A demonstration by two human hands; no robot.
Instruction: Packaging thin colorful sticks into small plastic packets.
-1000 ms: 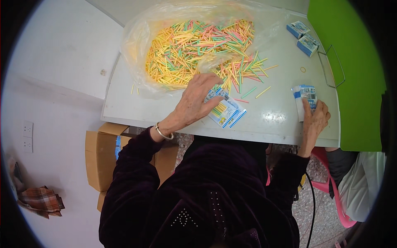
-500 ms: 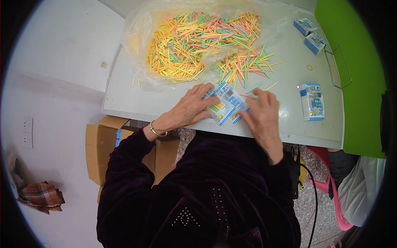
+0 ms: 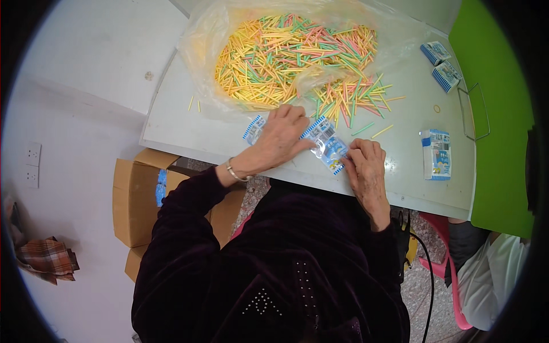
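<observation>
My left hand (image 3: 280, 137) is over the table near its front edge, back of the hand up, fingers bent and thumb stretched to the right. From under its left side sticks out a blue-and-white striped plastic packet (image 3: 253, 130); the rest of it is hidden. Between my hands lies a second clear plastic packet (image 3: 330, 150) with blue print, looking flat. The left thumb and fingertips reach its left edge. My right hand (image 3: 368, 171) is closed at that packet's right edge, thumb and fingers pinching it.
A large clear plastic bag (image 3: 200, 74) of yellow, pink and green sticks (image 3: 286, 63) lies ahead, some spilling out. Bundled packets (image 3: 446, 76) and a filled packet (image 3: 437, 155) are on the right, near a rubber band (image 3: 437, 108) and green panel (image 3: 494, 114). A cardboard box (image 3: 134, 200) stands lower left.
The two packets that lay together between my hands are apart now, one under my left hand's left side. My right hand has closed on the other's edge. The whole view has shifted slightly.
</observation>
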